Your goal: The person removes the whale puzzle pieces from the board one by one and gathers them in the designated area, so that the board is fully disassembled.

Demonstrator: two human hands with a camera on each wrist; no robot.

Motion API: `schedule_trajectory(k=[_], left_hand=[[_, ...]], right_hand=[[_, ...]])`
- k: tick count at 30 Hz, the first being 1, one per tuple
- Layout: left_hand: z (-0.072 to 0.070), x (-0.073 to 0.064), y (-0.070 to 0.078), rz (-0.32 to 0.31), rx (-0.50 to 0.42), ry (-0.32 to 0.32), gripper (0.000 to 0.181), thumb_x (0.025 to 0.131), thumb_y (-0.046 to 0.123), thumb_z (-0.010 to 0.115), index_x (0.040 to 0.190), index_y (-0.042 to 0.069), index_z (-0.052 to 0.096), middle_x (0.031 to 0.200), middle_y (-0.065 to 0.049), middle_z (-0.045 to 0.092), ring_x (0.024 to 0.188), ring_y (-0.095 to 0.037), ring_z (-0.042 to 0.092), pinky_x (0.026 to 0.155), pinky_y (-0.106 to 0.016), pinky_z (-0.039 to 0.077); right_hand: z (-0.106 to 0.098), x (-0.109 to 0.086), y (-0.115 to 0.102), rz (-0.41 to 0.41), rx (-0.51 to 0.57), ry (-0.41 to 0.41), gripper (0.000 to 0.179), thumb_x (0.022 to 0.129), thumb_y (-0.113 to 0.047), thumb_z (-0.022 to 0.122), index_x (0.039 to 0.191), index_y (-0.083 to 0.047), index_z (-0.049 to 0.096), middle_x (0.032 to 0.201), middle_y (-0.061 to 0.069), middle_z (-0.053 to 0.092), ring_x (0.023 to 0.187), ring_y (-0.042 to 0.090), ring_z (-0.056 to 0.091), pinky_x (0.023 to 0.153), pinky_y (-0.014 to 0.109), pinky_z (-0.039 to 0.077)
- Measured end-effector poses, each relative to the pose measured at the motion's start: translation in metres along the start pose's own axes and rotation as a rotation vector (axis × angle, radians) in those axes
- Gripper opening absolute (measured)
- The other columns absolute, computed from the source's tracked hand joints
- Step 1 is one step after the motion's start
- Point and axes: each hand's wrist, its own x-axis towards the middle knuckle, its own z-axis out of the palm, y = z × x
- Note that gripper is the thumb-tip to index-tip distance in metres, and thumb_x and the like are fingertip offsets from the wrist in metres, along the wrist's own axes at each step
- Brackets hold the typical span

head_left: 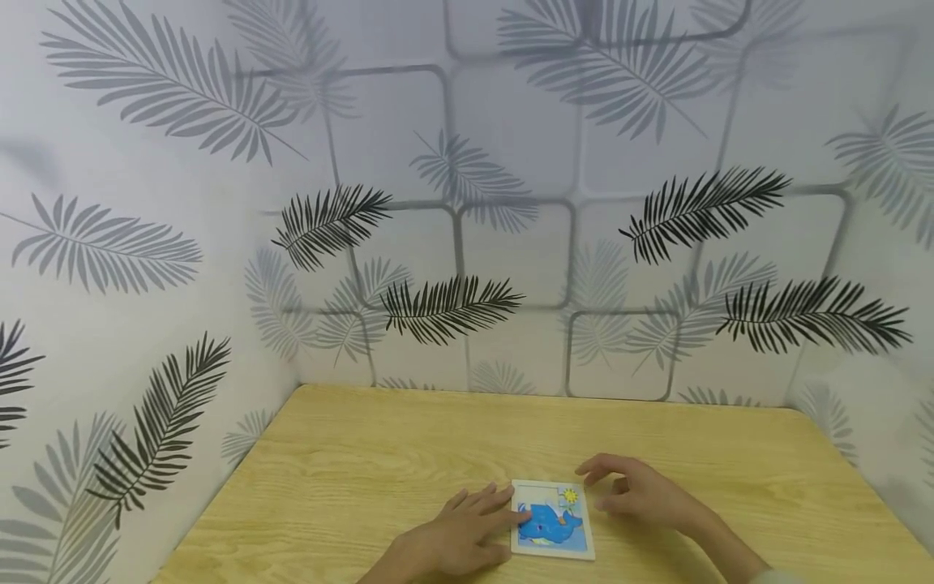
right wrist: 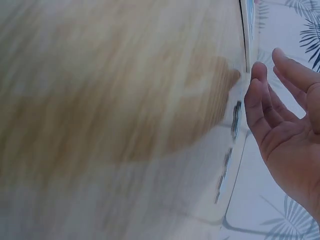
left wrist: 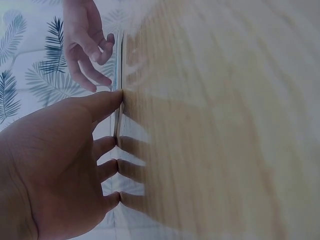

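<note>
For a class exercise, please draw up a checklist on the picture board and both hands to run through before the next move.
1. Picture board resting on the wooden table: ok.
2. Left hand touching the board: ok, at its left side, with one finger reaching over the picture.
3. Right hand free: ok, it holds nothing.
4. Right hand gripping the board: not ok, it is beside the board's right edge.
5. Picture fully uncovered: not ok; the sun shows, but a left finger overlaps the blue whale.
6. Pale upper-left area filled in: cannot tell, too small.
</note>
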Motion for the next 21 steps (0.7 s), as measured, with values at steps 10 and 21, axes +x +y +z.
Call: schedule_trajectory(k=[10, 21], left_hand=[[0.003, 0.0, -0.001, 0.006, -0.012, -0.013, 0.054, 0.109, 0.048, 0.048, 0.161, 0.039, 0.037, 0.173, -0.002, 0.023, 0.159, -0.031, 0.019, 0.123, -0.063, 0.022], [-0.001, -0.001, 0.001, 0.005, -0.042, -0.022, 0.054, 0.109, 0.047, 0.047, 0.162, 0.038, 0.036, 0.173, -0.002, 0.022, 0.16, -0.031, 0.017, 0.123, -0.066, 0.019]], right_hand=[[0.02, 0.019, -0.004, -0.018, -0.191, 0.013, 0.031, 0.096, -0.014, 0.074, 0.127, -0.012, 0.071, 0.12, 0.012, 0.061, 0.096, 0.022, 0.057, 0.08, 0.028, 0.049], [0.021, 0.03, -0.009, -0.009, -0.319, -0.036, 0.024, 0.095, -0.011, 0.073, 0.117, -0.02, 0.071, 0.111, 0.007, 0.054, 0.086, 0.016, 0.05, 0.074, 0.026, 0.048]])
